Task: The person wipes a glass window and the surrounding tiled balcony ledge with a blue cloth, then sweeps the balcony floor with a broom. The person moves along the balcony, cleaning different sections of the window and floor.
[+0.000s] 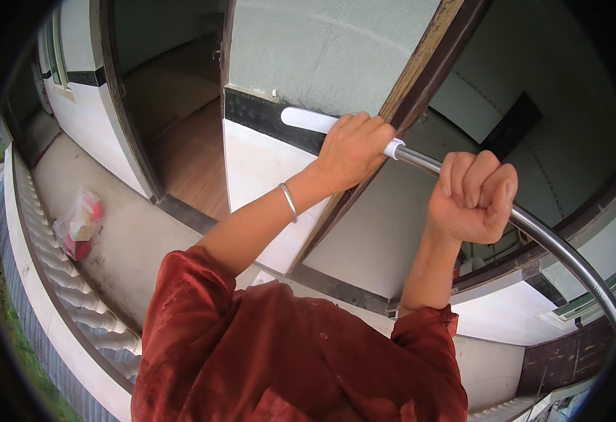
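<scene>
A long shiny metal pole [560, 245] runs across the right side of the head view and bends toward the rim. Its upper end carries a white plastic grip [306, 120] with a rounded tip. My left hand [357, 146] is closed over this grip, back of the hand up, a silver bangle on the wrist. Farther along, my right hand [473, 197] is closed in a fist around the bare metal, fingers curled toward me. Whatever is at the pole's lower end lies out of view.
A wooden door frame [420, 67] stands just beyond my hands, beside a white wall with a dark band [251, 116]. Another doorway [181, 141] opens at left. On the walkway lies a clear plastic bag with red contents [81, 225], near a white balustrade [61, 309].
</scene>
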The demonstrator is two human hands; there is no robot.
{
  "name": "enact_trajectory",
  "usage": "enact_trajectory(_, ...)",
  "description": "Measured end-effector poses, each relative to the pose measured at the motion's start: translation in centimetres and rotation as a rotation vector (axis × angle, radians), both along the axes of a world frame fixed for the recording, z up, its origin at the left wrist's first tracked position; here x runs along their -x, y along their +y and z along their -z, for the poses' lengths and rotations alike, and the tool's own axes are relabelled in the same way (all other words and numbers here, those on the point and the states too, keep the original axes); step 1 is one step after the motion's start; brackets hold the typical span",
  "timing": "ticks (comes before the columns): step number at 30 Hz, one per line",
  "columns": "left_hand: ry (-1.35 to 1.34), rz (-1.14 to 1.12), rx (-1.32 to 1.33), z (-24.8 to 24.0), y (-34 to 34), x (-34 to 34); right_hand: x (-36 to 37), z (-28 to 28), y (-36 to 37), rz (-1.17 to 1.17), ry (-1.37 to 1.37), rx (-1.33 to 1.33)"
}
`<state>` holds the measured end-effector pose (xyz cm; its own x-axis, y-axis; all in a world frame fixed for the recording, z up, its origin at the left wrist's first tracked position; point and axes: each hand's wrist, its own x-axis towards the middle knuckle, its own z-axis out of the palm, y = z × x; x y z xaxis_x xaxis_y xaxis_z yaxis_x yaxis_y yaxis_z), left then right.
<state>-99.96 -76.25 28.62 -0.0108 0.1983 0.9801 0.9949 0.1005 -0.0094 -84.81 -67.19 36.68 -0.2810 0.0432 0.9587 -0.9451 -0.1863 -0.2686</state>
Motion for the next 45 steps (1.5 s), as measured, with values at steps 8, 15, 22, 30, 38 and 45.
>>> enact_trajectory(8, 0.047, -0.289, 0.088, 1.0, -9.9, 6.4, 7.1, 2.7, -4.9, -0.085, -0.03, -0.198)
enact_trajectory(15, 0.249, -0.464, -0.159, -3.0, -11.9, 6.6, 7.9, -1.3, -4.9, -0.098, 0.012, -0.265)
enact_trajectory(22, -0.145, -0.072, -0.101, 0.9, -5.5, 6.2, 5.9, -2.5, -6.6, 0.256, -0.197, -0.192)
enact_trajectory(30, -0.47, 0.337, 0.296, -2.1, -6.3, -1.7, 0.7, -6.6, -9.1, 0.557, -0.174, -0.258)
enact_trajectory(38, 0.071, -0.267, -0.185, -4.4, -15.3, 10.3, 10.2, -3.5, -12.1, 0.171, 0.012, -0.287)
enact_trajectory(45, -0.47, 0.294, -0.127, -1.0, -11.2, 9.3, 11.6, -7.2, -17.5, 0.573, -0.091, -0.432)
